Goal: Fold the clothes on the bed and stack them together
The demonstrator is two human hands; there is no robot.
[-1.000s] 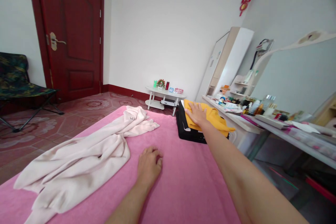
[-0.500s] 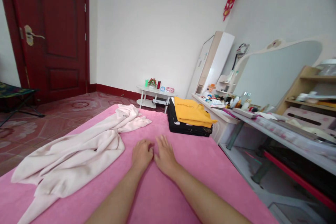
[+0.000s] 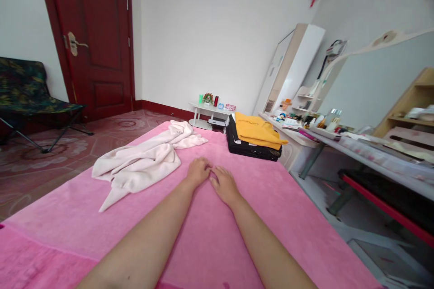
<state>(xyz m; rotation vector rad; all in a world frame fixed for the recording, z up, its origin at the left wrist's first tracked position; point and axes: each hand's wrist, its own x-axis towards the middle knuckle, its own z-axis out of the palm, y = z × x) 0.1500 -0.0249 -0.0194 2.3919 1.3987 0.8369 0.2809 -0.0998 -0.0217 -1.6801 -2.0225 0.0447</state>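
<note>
My left hand (image 3: pixel 199 171) rests on the pink bedcover (image 3: pixel 271 216), fingers loosely bent, with nothing visible in it. Close beside it, my right hand (image 3: pixel 224 184) lies palm down with its fingers stretched out and slightly apart. The fingertips of the two hands nearly meet. To the left lies a crumpled pale pink garment (image 3: pixel 142 165), spread long across the cover. Beyond my right hand is a stack of folded clothes: a yellow garment (image 3: pixel 259 131) on top of black ones (image 3: pixel 251 150). Neither hand touches the garments.
A dressing table (image 3: pixel 359 144) with a mirror (image 3: pixel 383 86) and many small items stands along the right. Under it is a black-topped stool (image 3: pixel 389 194). A low white side table (image 3: pixel 212 109) is past the bed's far end. A folding chair (image 3: pixel 34 99) stands near the red door (image 3: pixel 98 40).
The view has swung left and down, bringing the folding chair and more of the bed's near part into sight. Both hands stay on the bedcover, now closer together.
</note>
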